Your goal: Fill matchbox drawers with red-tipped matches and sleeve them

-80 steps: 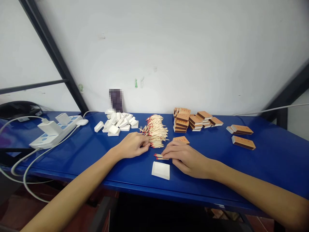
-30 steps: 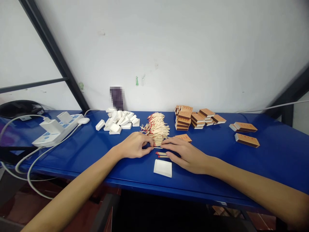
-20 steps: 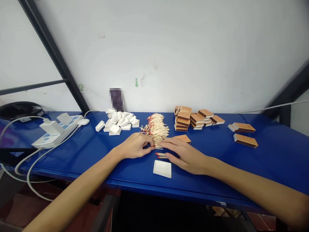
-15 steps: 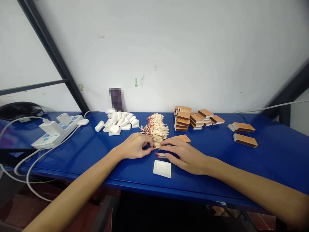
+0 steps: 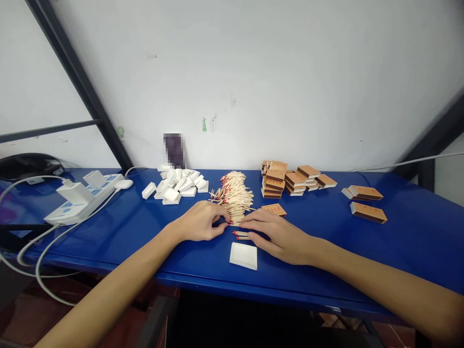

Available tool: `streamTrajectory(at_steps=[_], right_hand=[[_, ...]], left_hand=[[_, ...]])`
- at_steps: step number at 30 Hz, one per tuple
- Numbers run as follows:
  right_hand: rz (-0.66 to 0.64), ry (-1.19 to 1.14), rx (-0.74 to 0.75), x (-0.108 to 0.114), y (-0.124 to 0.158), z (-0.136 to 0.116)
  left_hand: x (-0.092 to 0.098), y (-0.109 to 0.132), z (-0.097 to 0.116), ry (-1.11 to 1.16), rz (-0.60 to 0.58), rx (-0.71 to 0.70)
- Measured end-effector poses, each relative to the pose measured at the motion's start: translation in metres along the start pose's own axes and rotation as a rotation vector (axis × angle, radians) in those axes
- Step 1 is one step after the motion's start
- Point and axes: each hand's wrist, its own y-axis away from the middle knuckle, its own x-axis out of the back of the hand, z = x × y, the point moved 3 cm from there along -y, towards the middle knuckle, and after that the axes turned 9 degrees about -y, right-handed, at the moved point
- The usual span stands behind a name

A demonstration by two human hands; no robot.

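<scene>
Right hand (image 5: 284, 238) shifted toward match pile (image 5: 236, 195), pale, red-headed, loosely heaped

The heap of matches (image 5: 236, 195), pale wooden sticks with red heads, stretches across the surface from twelve toward six o'clock. Its sticks overlap loosely, mostly lying crosswise, with many heads toward nine o'clock, where a few strays jut out. Just apart, at the heap's six o'clock, a small bunch of matches (image 5: 242, 234) lies flat, heads at nine o'clock, opposite ends hidden.
</scene>
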Motion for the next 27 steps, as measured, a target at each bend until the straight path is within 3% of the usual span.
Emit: streamTrajectory(at_steps=[11, 27], right_hand=[[0.005, 0.009, -0.014, -0.0009, 0.0001, 0.0003], [0.011, 0.011, 0.02, 0.0011, -0.0002, -0.0026]], left_hand=[[-0.0005, 0.0007, 0.0002, 0.017, -0.054, -0.033], [-0.0014, 0.0, -0.0014, -0.002, -0.036, -0.038]])
